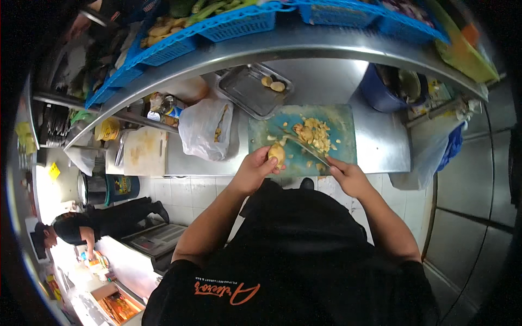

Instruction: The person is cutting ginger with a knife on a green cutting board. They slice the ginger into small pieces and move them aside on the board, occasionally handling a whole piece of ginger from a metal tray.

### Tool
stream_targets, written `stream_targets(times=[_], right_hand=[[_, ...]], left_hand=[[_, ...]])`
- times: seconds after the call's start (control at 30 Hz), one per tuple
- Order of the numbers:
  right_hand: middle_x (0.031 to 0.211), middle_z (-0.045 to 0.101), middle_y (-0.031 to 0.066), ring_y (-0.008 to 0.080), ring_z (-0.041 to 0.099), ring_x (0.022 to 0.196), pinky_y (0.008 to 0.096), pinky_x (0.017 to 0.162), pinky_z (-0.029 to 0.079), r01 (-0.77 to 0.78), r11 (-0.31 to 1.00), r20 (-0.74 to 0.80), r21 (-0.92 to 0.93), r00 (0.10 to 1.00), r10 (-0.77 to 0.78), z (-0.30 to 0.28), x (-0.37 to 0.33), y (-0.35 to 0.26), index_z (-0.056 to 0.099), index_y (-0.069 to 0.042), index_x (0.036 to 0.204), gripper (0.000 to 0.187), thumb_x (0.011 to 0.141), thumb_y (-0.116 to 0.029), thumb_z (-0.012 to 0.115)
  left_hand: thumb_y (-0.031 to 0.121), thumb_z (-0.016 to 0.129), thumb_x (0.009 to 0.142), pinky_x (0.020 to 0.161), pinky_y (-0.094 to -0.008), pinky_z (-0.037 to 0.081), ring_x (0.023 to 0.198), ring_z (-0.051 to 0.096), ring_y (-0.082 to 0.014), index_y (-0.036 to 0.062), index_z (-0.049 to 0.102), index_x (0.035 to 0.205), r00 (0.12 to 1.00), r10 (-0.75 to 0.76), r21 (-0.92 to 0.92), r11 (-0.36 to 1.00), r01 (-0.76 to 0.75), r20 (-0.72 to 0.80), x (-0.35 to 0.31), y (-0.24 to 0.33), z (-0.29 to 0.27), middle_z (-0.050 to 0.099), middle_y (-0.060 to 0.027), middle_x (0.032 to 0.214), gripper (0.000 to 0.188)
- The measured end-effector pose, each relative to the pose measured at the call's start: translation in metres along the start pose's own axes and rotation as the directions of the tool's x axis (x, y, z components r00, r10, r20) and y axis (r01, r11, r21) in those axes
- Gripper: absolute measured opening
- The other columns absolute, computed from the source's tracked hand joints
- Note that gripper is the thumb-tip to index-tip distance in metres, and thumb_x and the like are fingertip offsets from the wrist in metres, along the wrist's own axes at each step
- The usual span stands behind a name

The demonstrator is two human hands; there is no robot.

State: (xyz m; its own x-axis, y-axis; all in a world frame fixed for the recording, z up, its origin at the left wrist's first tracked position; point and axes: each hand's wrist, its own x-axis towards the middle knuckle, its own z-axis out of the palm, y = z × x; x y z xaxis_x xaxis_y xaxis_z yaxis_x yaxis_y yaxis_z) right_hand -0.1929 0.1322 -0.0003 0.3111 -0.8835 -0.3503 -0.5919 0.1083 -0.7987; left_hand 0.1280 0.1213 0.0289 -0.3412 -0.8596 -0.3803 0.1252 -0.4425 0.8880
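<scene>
My left hand (252, 170) is closed around a pale yellow, partly peeled potato (277, 154), held above the left front of a green cutting board (343, 119). In my right hand (348, 177) is a knife (311, 149), gripped by its handle near the board's front edge. Its blade slants leftward toward the potato, and its tip lies close to it; whether they touch I cannot tell. A heap of small yellowish pieces and scraps (316, 132) lies on the board behind the blade. Behind the board, a metal tray (239, 92) holds pale peeled pieces (277, 86).
A white plastic bag (202, 130) stands left of the board, with a white cutting board (144, 151) farther left. A blue tub (375, 89) sits back right. Blue produce crates (239, 27) line the shelf above. A co-worker (76, 228) is at the far left.
</scene>
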Motion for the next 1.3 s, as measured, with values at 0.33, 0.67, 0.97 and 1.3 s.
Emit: stream_targets(times=[0.33, 0.67, 0.97, 1.3], right_hand=[[0.098, 0.072, 0.0153, 0.0189, 0.067, 0.083, 0.0331, 0.082, 0.053, 0.116, 0.992, 0.124, 0.045, 0.985, -0.121, -0.004, -0.007, -0.1, 0.058, -0.015, 0.143, 0.042, 0.102, -0.024, 0.059], [0.101, 0.073, 0.0191, 0.0392, 0.07, 0.092, 0.0432, 0.086, 0.054, 0.076, 0.993, 0.007, -0.086, 0.997, -0.075, 0.008, -0.002, -0.029, 0.06, -0.022, 0.14, 0.043, 0.1, -0.037, 0.058], [0.103, 0.073, 0.0191, 0.0304, 0.07, 0.091, 0.0378, 0.087, 0.052, 0.083, 0.992, 0.15, 0.097, 0.984, -0.097, -0.001, -0.014, -0.077, 0.059, -0.02, 0.141, 0.042, 0.101, -0.033, 0.06], [0.125, 0.07, 0.0159, 0.0259, 0.068, 0.11, 0.0362, 0.097, 0.05, 0.064, 0.991, 0.207, -0.118, 0.978, -0.039, 0.003, -0.008, -0.06, 0.059, -0.011, 0.141, 0.042, 0.101, -0.026, 0.06]], left_hand=[[-0.001, 0.065, 0.094, 0.098, -0.0334, 0.05, 0.112, 0.063, -0.0181, -0.0082, 0.043, 0.137, 1.0, -0.009, 0.582, 0.813, 0.015, -0.013, 0.019, -0.022, -0.02, 0.062, -0.0124, 0.125, 0.049], [0.006, 0.067, 0.095, 0.089, -0.0287, 0.052, 0.099, 0.062, -0.0114, -0.0088, 0.051, 0.132, 0.999, -0.053, 0.209, 0.976, 0.053, -0.001, 0.002, -0.004, -0.008, 0.065, -0.0081, 0.112, 0.043], [0.005, 0.07, 0.093, 0.093, -0.0304, 0.052, 0.109, 0.062, -0.0147, -0.0084, 0.045, 0.138, 0.994, 0.11, 0.133, 0.985, -0.106, -0.027, 0.003, -0.004, 0.006, 0.064, -0.0101, 0.12, 0.053], [0.006, 0.075, 0.09, 0.092, -0.0319, 0.053, 0.107, 0.062, -0.0148, -0.0066, 0.049, 0.137, 0.991, -0.114, 0.251, 0.959, 0.129, -0.072, -0.003, -0.012, -0.004, 0.063, -0.0105, 0.125, 0.055]])
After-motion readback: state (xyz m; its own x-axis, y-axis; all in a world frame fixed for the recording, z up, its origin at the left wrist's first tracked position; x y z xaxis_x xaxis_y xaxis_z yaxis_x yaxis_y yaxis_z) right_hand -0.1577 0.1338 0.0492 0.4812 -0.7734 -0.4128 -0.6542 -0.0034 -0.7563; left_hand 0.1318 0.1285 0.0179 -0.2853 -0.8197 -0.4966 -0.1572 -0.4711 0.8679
